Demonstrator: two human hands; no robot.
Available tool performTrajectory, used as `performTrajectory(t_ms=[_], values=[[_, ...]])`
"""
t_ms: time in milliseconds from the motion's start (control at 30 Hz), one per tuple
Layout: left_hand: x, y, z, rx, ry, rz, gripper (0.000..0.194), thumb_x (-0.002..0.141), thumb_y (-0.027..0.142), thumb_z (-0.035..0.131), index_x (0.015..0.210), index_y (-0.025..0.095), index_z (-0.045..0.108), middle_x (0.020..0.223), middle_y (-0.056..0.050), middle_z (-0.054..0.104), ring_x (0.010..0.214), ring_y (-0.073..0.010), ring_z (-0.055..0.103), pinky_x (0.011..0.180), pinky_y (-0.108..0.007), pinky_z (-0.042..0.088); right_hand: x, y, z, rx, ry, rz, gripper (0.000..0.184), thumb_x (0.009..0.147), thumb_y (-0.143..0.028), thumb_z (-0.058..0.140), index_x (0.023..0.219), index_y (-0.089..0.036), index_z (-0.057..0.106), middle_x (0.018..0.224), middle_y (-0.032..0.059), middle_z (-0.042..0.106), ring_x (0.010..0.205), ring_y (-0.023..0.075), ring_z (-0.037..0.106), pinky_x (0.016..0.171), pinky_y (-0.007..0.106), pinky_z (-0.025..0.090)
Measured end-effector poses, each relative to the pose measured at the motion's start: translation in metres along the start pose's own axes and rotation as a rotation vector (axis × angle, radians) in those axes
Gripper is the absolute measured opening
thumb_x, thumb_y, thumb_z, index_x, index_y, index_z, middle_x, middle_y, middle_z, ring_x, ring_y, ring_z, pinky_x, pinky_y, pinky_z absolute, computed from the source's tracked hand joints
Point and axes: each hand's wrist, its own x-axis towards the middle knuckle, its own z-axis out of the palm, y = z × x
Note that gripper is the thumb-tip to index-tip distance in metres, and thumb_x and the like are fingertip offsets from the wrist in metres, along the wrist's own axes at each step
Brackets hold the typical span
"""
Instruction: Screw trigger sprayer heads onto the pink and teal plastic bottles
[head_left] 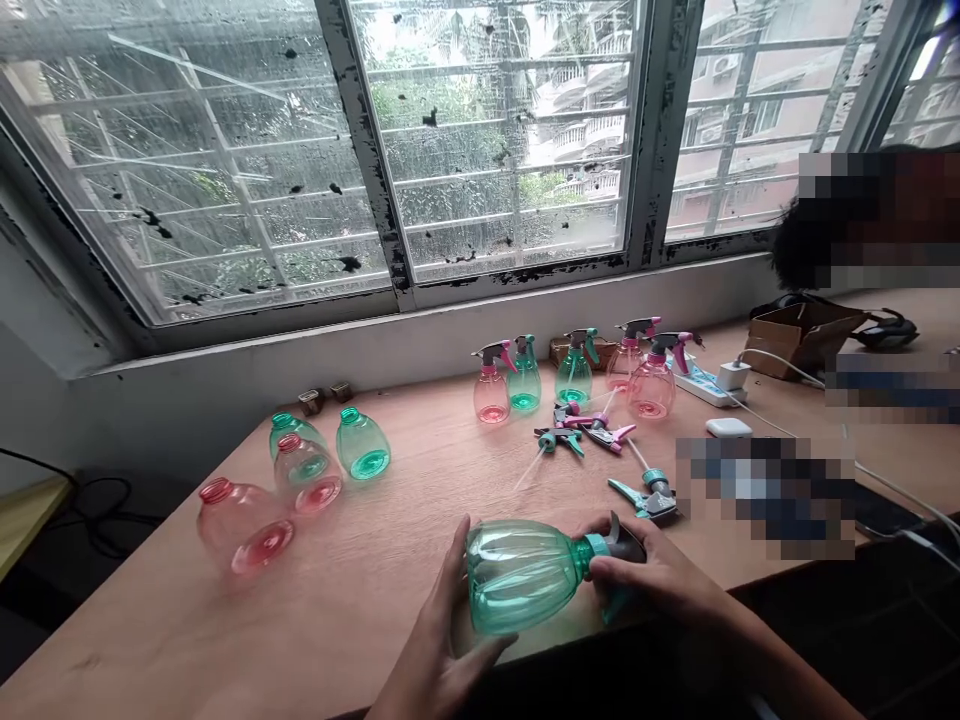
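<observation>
I hold a clear green spray bottle (525,574) on its side above the near edge of the wooden table (390,560). My left hand (441,640) cups the bottle's base and side. My right hand (654,574) is closed round the grey trigger head (624,545) at the bottle's neck. Several loose trigger heads (592,432) with dip tubes lie just beyond. To the left lie several headless bottles, pink (244,525) and green (362,445).
Several assembled pink and green spray bottles (574,372) stand at the back by the window sill. A power strip (709,385) with a white charger and cables, a cardboard box (802,335) and another person at the far right occupy the right side.
</observation>
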Motion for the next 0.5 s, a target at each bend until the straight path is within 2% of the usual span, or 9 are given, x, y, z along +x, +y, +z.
performTrajectory(t_ms=[67, 200, 333, 433, 500], values=[[-0.001, 0.002, 0.002, 0.029, 0.012, 0.003, 0.091, 0.088, 0.034, 0.071, 0.156, 0.039, 0.011, 0.16, -0.005, 0.035, 0.146, -0.0316, 0.034, 0.123, -0.052, 0.018, 0.0, -0.001, 0.0, 0.003, 0.007, 0.009, 0.041, 0.076, -0.043, 0.082, 0.101, -0.016, 0.063, 0.072, 0.001, 0.072, 0.063, 0.0178, 0.069, 0.059, 0.027, 0.054], [0.003, 0.005, 0.005, 0.02, -0.017, -0.018, 0.11, 0.08, 0.036, 0.079, 0.158, 0.033, 0.001, 0.162, -0.007, 0.031, 0.149, -0.032, 0.029, 0.123, -0.047, 0.02, -0.002, -0.002, 0.0, -0.03, 0.003, -0.004, 0.041, 0.077, -0.043, 0.08, 0.102, -0.017, 0.062, 0.072, 0.0015, 0.073, 0.065, 0.0194, 0.07, 0.061, 0.029, 0.055], [0.016, 0.002, 0.004, -0.017, -0.033, -0.049, 0.109, 0.079, 0.042, 0.079, 0.158, 0.022, 0.007, 0.161, -0.014, 0.031, 0.149, -0.0342, 0.027, 0.123, -0.047, 0.02, -0.002, 0.0, 0.001, -0.016, 0.033, -0.024, 0.042, 0.076, -0.044, 0.081, 0.102, -0.017, 0.062, 0.069, -0.0001, 0.07, 0.062, 0.0185, 0.068, 0.06, 0.028, 0.053], [0.026, -0.003, 0.002, -0.008, -0.042, -0.002, 0.11, 0.075, 0.039, 0.083, 0.158, 0.025, 0.01, 0.164, -0.014, 0.023, 0.148, -0.0365, 0.027, 0.121, -0.049, 0.027, -0.001, 0.002, 0.002, 0.019, 0.075, -0.003, 0.044, 0.075, -0.046, 0.081, 0.101, -0.017, 0.061, 0.066, -0.0014, 0.068, 0.06, 0.0171, 0.066, 0.057, 0.026, 0.05], [0.027, -0.007, 0.001, 0.062, -0.024, 0.051, 0.106, 0.08, 0.034, 0.079, 0.158, 0.031, 0.007, 0.166, -0.011, 0.018, 0.15, -0.0353, 0.024, 0.122, -0.051, 0.024, 0.001, 0.003, 0.003, 0.047, 0.096, 0.008, 0.045, 0.075, -0.047, 0.081, 0.102, -0.018, 0.059, 0.064, -0.002, 0.068, 0.058, 0.0165, 0.065, 0.056, 0.026, 0.048]])
